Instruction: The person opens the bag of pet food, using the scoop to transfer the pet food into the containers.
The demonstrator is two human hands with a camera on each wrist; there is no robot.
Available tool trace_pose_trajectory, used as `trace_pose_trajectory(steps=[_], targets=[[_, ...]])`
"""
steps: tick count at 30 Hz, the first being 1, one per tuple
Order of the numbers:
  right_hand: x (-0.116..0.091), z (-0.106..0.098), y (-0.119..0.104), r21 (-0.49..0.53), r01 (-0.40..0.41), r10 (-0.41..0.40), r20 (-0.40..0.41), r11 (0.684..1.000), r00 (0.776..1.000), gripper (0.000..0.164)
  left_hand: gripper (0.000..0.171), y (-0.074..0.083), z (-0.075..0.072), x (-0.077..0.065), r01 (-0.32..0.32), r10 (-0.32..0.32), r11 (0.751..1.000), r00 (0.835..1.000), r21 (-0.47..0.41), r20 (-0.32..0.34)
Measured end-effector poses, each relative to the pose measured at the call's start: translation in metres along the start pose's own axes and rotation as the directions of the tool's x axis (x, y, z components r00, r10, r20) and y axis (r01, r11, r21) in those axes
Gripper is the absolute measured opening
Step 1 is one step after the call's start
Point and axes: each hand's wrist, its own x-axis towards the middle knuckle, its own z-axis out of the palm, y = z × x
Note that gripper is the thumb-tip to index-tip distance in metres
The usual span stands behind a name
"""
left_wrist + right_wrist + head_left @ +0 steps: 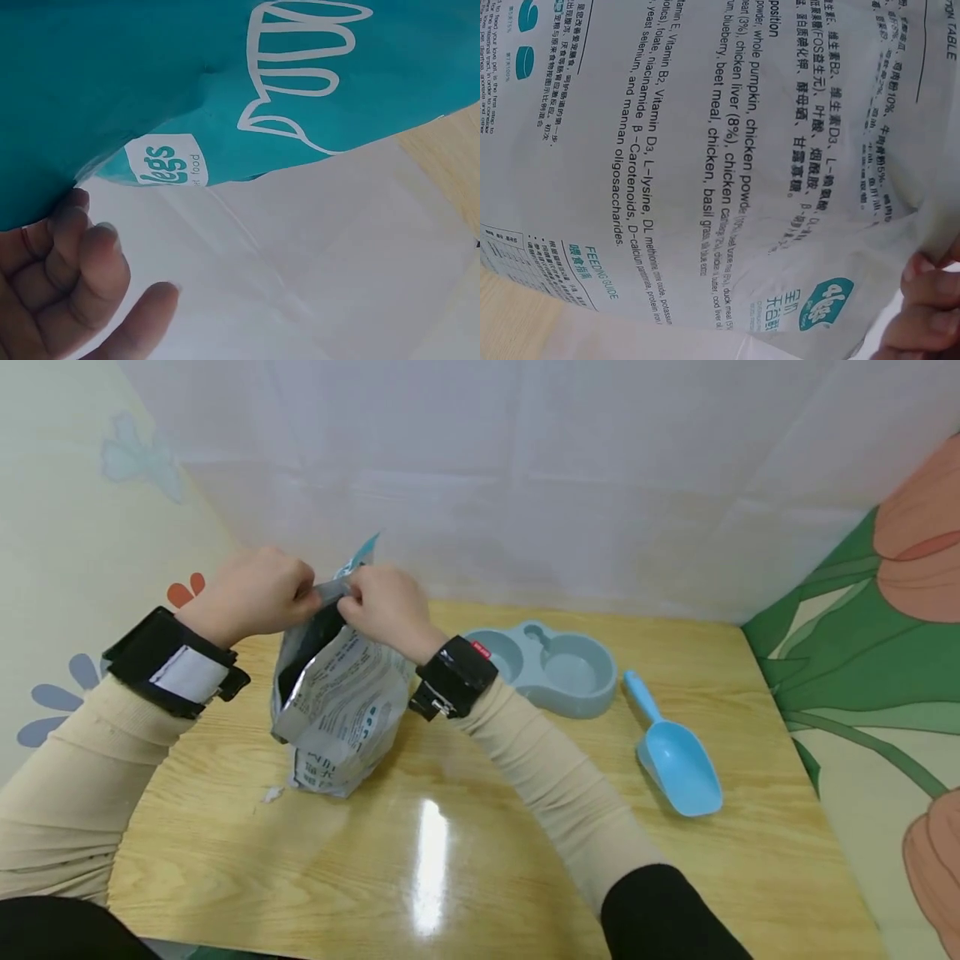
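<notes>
A silver-grey pet food bag (pixel 348 702) stands on the left part of the table, its top open and dark inside. At the upper rim, my left hand (pixel 258 595) pinches one side and my right hand (pixel 392 608) grips the other, the two close together. The left wrist view shows the bag's teal face (pixel 225 90) with a white outline drawing, beside the curled left fingers (pixel 101 262). Printed ingredient text covers the bag's pale side (pixel 675 172) in the right wrist view, with the right fingers (pixel 926 307) at its edge. The contents cannot be seen.
Right of the bag sits a grey-blue double pet bowl (pixel 581 700), partly behind the right wrist. Farther right lies a blue scoop (pixel 678 768) on the wooden table (pixel 510 860). A small white scrap (pixel 273 794) lies near the bag's base. A white sheet (pixel 540 485) hangs behind.
</notes>
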Motion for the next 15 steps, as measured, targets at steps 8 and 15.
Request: trace_pose_trajectory(steps=[8, 15], targets=[[-0.01, -0.005, 0.009, 0.048, -0.021, 0.021, -0.001, 0.999, 1.0, 0.036, 0.03, -0.017, -0.002, -0.009, 0.034, -0.034, 0.999, 0.999, -0.027, -0.005], [-0.011, -0.004, 0.008, 0.068, -0.018, 0.018, -0.002, 0.998, 1.0, 0.037, 0.03, -0.014, 0.0, -0.01, 0.015, -0.015, 0.999, 1.0, -0.047, -0.014]])
